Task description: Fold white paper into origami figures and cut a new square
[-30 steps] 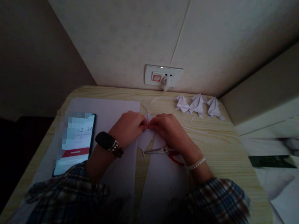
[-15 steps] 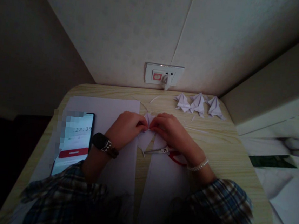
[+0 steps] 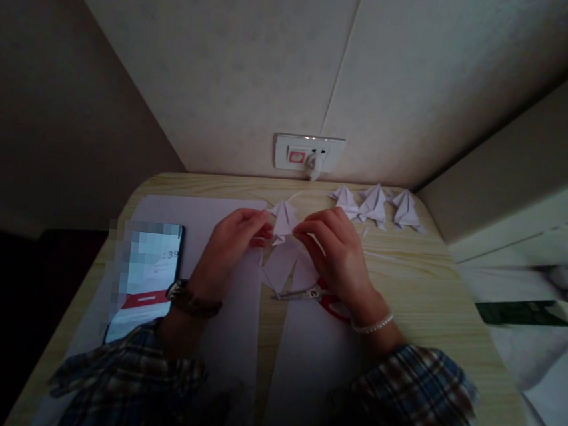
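Observation:
A white folded paper figure (image 3: 284,218), shaped like an origami frog, stands out between my hands, its point towards the wall. My right hand (image 3: 334,244) pinches its lower right corner between thumb and fingers. On the other side, my left hand (image 3: 233,245) is beside the figure's left edge with thumb and fingers slightly apart; whether its fingertips touch the paper is unclear. Below the right hand lie scissors (image 3: 312,292) with red handles, partly covered by that hand. Cut white paper (image 3: 279,266) lies just under the figure.
Three similar folded paper figures (image 3: 374,205) sit at the table's back right. A phone (image 3: 150,274) rests on a large white sheet (image 3: 194,208) at left. Another sheet (image 3: 316,343) lies in front. A socket with a plug (image 3: 311,164) is on the wall behind.
My hands have moved apart, uncovering the folded figure they were pinching together. The left fingers have loosened, and the right hand has shifted to the figure's lower right corner.

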Demonstrator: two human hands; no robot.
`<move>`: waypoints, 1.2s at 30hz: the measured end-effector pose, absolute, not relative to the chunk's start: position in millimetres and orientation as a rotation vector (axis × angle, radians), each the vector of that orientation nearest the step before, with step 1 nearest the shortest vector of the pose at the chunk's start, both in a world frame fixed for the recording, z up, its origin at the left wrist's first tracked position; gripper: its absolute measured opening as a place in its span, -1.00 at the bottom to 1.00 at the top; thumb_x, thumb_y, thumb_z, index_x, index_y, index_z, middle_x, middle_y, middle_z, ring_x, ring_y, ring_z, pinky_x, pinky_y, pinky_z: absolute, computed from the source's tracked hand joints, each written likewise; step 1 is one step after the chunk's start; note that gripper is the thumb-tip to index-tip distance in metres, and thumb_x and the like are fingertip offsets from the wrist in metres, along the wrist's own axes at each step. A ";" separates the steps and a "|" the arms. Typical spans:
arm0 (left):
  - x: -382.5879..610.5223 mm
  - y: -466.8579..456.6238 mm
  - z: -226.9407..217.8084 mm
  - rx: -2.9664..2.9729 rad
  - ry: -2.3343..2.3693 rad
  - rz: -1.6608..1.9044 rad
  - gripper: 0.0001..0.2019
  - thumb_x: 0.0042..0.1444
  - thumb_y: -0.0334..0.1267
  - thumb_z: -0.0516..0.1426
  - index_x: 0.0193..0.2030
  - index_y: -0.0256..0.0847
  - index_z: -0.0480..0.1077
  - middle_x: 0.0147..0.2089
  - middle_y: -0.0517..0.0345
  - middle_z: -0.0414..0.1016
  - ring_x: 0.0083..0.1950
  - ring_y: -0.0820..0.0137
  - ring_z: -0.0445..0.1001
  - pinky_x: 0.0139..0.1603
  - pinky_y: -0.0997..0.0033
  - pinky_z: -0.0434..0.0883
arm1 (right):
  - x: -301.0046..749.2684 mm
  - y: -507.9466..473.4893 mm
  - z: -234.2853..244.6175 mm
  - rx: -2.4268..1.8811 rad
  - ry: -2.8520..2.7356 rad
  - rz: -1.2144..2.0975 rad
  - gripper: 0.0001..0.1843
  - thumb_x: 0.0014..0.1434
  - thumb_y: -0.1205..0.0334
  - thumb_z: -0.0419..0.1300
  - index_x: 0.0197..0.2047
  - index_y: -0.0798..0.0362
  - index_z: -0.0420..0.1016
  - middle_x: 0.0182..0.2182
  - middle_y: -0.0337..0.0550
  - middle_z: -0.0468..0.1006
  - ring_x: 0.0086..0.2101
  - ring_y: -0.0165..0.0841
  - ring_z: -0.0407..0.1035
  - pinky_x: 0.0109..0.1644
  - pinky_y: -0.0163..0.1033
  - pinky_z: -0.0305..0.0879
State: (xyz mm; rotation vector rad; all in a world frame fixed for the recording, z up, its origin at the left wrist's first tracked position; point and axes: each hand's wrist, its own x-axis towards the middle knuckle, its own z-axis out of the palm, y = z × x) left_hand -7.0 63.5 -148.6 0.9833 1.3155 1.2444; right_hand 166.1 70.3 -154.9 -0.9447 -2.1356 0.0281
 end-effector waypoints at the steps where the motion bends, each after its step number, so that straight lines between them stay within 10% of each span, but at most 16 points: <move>1: -6.6 63.0 -149.3 0.962 1.281 1.209 -0.83 0.07 -0.16 0.20 -0.38 -0.22 0.42 -0.38 0.18 0.50 -0.32 0.43 0.47 -0.30 0.47 0.41 | 165.6 69.5 -154.9 -0.924 -2.124 0.023 -0.84 0.32 0.29 0.09 -0.29 0.06 0.47 -0.35 -0.08 0.50 -0.29 -0.25 0.29 -0.24 -0.16 0.26; 13: -5.1 60.6 -153.0 0.798 0.997 1.091 -0.78 0.01 -0.25 0.26 -0.20 -0.29 0.48 -0.29 0.08 0.59 -0.27 0.38 0.55 -0.22 0.44 0.46 | 163.5 64.8 -153.7 -0.870 -2.177 0.104 -0.88 0.30 0.34 0.11 -0.26 0.09 0.46 -0.33 -0.06 0.51 -0.28 -0.25 0.30 -0.22 -0.16 0.27; 20: -12.1 62.2 -153.2 1.119 1.084 1.360 -0.67 0.11 -0.35 0.14 0.03 -0.17 0.44 0.21 0.05 0.44 0.31 0.28 0.29 0.29 0.30 0.20 | 163.7 66.2 -152.8 -0.953 -1.959 0.596 -0.92 0.24 0.33 0.20 -0.33 0.05 0.43 -0.38 -0.20 0.52 -0.30 -0.34 0.38 -0.19 -0.24 0.28; 27: -12.3 59.2 -150.7 1.708 1.295 1.101 -0.88 0.03 -0.34 0.21 -0.26 -0.22 0.55 -0.24 0.12 0.64 -0.17 0.30 0.57 -0.06 0.38 0.44 | 165.7 67.4 -153.0 -1.047 -1.882 0.580 -0.91 0.19 0.33 0.24 -0.36 0.07 0.43 -0.41 -0.22 0.49 -0.34 -0.36 0.38 -0.23 -0.25 0.28; 36: -6.5 56.0 -153.9 1.689 1.317 1.138 -0.92 0.08 -0.29 0.23 -0.34 -0.20 0.56 -0.33 0.19 0.66 -0.27 0.37 0.60 -0.16 0.48 0.47 | 162.6 64.0 -152.6 -0.981 -2.036 0.291 -0.91 0.23 0.38 0.16 -0.31 0.03 0.37 -0.38 -0.17 0.46 -0.30 -0.29 0.32 -0.21 -0.19 0.25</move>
